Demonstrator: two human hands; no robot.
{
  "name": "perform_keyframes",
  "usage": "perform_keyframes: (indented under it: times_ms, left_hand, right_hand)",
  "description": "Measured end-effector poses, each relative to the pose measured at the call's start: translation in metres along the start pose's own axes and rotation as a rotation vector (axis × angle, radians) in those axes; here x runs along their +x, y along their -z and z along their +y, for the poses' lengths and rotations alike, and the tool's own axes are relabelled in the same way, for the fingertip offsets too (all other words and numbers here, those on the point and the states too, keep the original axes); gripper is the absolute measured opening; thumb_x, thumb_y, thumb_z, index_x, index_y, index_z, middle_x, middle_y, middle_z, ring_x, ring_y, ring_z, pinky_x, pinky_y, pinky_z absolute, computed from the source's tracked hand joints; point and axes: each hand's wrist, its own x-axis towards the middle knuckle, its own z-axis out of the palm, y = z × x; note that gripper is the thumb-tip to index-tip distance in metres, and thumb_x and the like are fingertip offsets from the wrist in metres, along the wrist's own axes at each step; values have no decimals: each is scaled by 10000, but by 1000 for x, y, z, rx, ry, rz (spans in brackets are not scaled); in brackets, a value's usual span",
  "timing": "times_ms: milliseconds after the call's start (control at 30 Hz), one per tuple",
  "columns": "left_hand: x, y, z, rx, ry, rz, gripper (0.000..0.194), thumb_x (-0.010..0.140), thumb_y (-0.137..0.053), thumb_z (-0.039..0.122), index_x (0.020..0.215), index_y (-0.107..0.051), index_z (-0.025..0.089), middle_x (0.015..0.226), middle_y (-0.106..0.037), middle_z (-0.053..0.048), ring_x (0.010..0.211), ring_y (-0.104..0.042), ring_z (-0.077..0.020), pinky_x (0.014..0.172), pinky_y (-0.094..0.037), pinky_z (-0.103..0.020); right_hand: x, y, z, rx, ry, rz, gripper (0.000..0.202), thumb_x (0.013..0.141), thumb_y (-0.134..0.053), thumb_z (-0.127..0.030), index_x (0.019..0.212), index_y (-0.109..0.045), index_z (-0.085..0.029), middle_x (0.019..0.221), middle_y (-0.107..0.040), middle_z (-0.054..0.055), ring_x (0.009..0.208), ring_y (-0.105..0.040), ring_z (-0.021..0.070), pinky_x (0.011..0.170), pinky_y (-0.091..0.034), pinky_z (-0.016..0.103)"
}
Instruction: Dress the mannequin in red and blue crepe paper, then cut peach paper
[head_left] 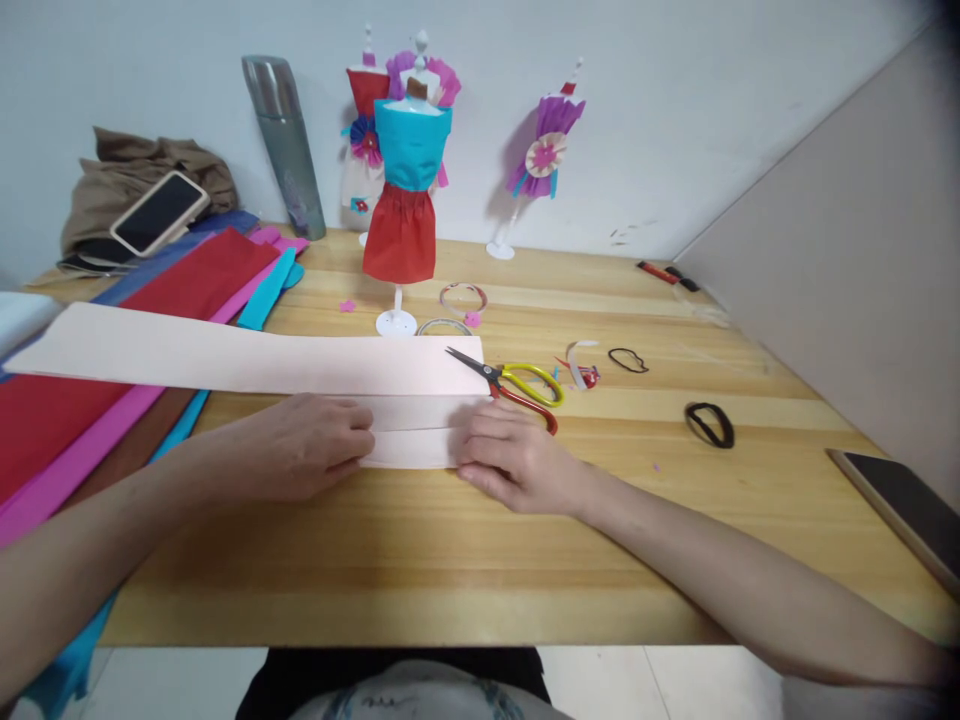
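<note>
Between my hands lies a short pale pink strip (411, 448) of paper or thin cloth, flat on the table with a fold line along its length. My left hand (319, 445) closes its curled fingers on the left end. At the right end my right hand (514, 455) does the same, fingers bent and pressed together. Just behind, a longer pale pink strip (247, 350) stretches far to the left. Scissors (499, 378) with one yellow and one red handle rest with their blades over its right end, close to my right hand. Fingertips are partly hidden.
A doll-size dress form (409, 150) in a blue top and red skirt stands behind the strips; more dressed forms are at the wall. Coloured sheets (187, 285), a phone (161, 213) and a bottle (289, 150) are left. Tape rings (463, 298), hair ties (709, 425) and another phone (900, 505) lie around.
</note>
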Motion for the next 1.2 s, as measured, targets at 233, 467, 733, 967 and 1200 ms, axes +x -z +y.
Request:
perform_keyframes:
  times_ms: [233,467,733,967,1200]
  left_hand:
    - [-1,15,-5,-110,63,-8,284,952,-428,262,699,-539,195,687,-562,0,618,-497,-135,586,-319,-256]
    - [5,13,-18,-127,324,119,315,911,-402,374,872,-661,199,730,-670,-24,663,-587,-176,628,-373,-268]
    - [0,27,-28,-435,555,253,451,746,-600,519,1021,-742,190,863,-716,-50,784,-633,-219,685,-459,-281]
    - [-9,33,-41,-929,596,384,386,731,-683,514,866,-701,153,758,-718,-45,659,-642,-190,573,-453,-233]
    - [0,27,-38,-1154,649,596,299,643,-802,298,700,-533,181,529,-596,56,426,-521,-87,384,-353,-154]
  right_hand:
    - [-2,0,4,-11,-104,70,208,913,-600,-324,1046,-662,-176,1002,-705,121,916,-637,235,796,-506,391]
    - [-2,-1,10,133,-290,253,104,907,-569,-164,875,-663,-194,850,-710,67,798,-655,183,707,-511,319]
    - [-2,0,14,237,-593,364,125,870,-572,-251,804,-660,-192,719,-680,25,651,-615,163,592,-454,279]
    - [2,1,19,385,-723,470,161,839,-609,-332,769,-654,-194,659,-621,-1,597,-541,137,573,-429,269]
    - [6,12,21,612,-851,533,205,721,-753,-377,765,-643,-209,685,-643,-2,598,-554,138,553,-441,261]
